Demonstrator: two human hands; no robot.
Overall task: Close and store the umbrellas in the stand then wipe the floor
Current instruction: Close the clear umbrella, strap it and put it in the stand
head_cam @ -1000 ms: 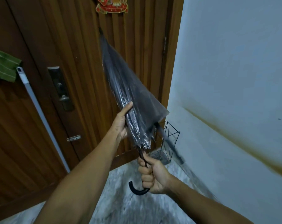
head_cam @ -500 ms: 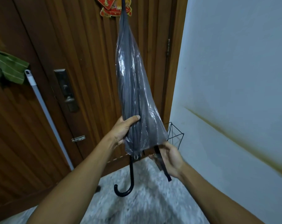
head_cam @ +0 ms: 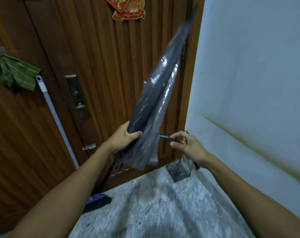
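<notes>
One umbrella (head_cam: 151, 107), one wire stand (head_cam: 180, 169), one mop (head_cam: 56, 121) (green cloth on top), two hands.

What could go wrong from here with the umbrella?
1. The closing strap is only pinched by the right hand, not wrapped; the loose canopy may spring open.
2. The left hand alone carries the umbrella, so it could slip.
3. The wire stand looks light and may tip on insertion.
</notes>
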